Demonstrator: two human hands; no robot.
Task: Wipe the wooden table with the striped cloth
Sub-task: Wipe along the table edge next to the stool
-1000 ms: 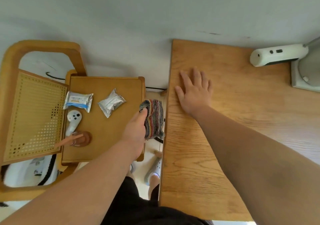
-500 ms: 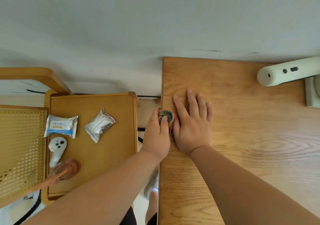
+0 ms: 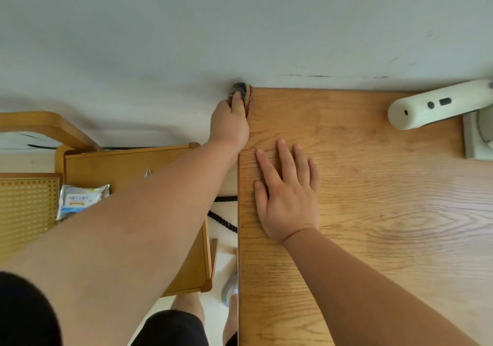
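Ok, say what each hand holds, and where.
Left hand grips the bunched multicoloured striped cloth by its near end. Right hand holds nothing, flat on the wooden table.

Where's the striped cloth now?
In the head view, the striped cloth is in the left hand at the far left corner of the wooden table, against the wall, beyond the right hand.

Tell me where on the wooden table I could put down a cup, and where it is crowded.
The wooden table is bare right of the right hand, and along the far strip between the striped cloth, gripped by the left hand, and the white device. Crowded: the far right corner, with that device and a grey base.
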